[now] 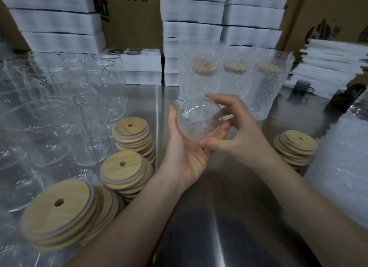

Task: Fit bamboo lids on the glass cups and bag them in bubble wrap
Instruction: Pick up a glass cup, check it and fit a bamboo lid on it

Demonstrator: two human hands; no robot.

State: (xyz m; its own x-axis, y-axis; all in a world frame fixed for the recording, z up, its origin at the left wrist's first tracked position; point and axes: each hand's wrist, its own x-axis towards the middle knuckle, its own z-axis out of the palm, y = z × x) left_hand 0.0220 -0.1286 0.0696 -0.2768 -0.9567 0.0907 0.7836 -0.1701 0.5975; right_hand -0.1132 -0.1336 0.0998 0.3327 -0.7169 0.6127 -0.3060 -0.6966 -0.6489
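While both bare forearms reach up from the lower edge and meet over the steel tabletop [219, 217], 1 glass cup [199, 119] lies on its side between the hands, held clear of the surface with a round end toward the camera. The left hand [187, 155] is turned palm up beneath it, fingers running under the glass and the thumb standing against its left wall, so that grip is clamped on the cup. The right hand [239, 127] comes in from the right with its wrist bent, forefinger arched over the top of the rim and thumb pressed at the lower edge; its grip is closed on the same cup. No lid is on this cup. To the left stand 3 stacks of bamboo lids [125, 171], each lid with a small hole, beside a crowd of empty glasses [59, 107]. A 4th lid stack [296, 145] sits near the right wrist. Behind the hands, 3 bagged cups [236, 73] stand upright in bubble wrap, their lids showing through.
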